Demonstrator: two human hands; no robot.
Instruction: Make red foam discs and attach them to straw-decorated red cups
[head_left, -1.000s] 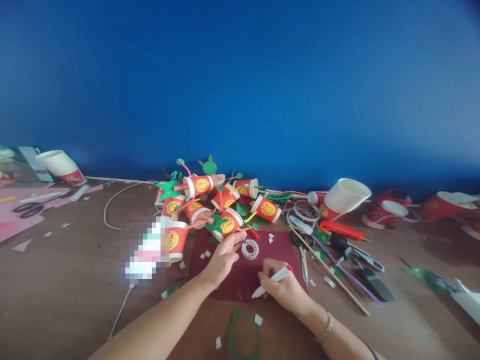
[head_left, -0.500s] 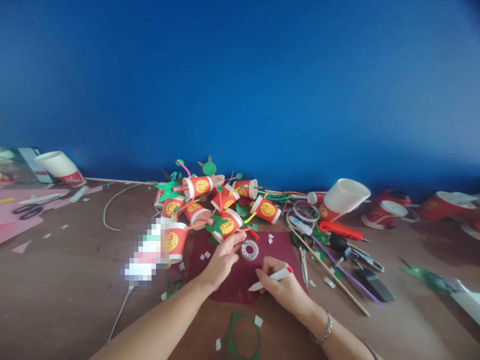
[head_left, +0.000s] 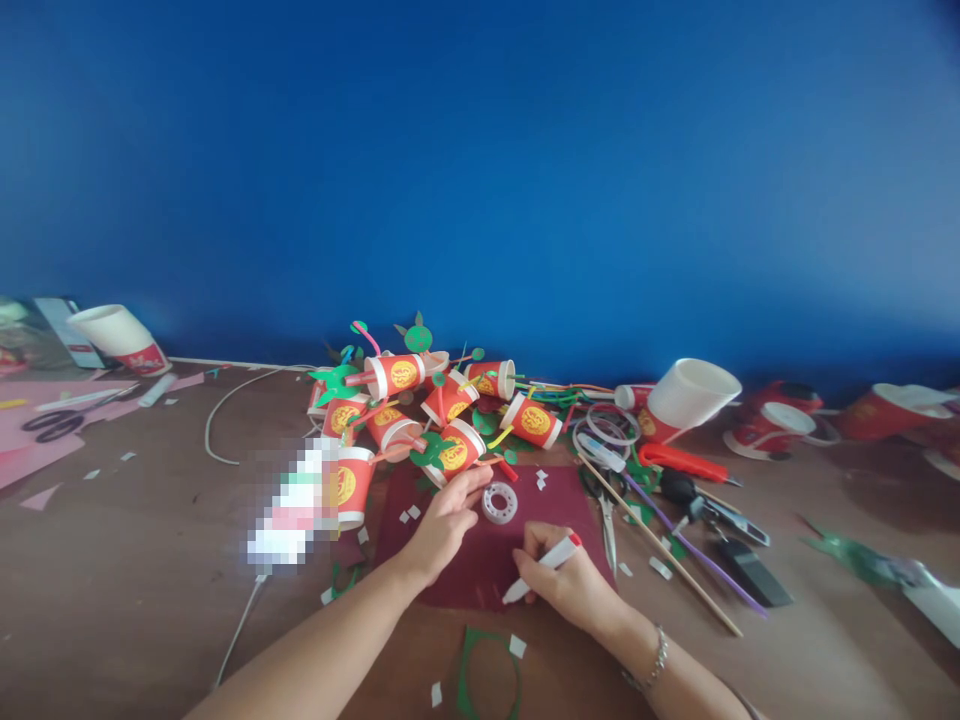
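A sheet of maroon paper [head_left: 465, 560] lies flat on the brown table in front of me. My right hand [head_left: 559, 575] grips a white marker [head_left: 546, 565] with a red end, its tip down near the lower part of the sheet. My left hand [head_left: 448, 525] rests on the paper with fingers stretched out, holding nothing. Beside its fingertips lies a white tape ring [head_left: 499, 503]. A red marker cap [head_left: 508, 469] sits at the sheet's top edge. Scissors [head_left: 607, 520] lie along the right edge of the sheet.
Red paper cups [head_left: 403, 374] with straws and green cutouts are heaped behind the paper. To the right are a wooden stick [head_left: 675, 560], a red utility knife [head_left: 686, 461] and a tilted white cup [head_left: 694, 395]. A cut-out green paper frame [head_left: 463, 670] lies in front.
My right hand has lowered the marker slightly toward the bottom of the sheet, and the pen leans a bit more steeply. My left hand stays where it was.
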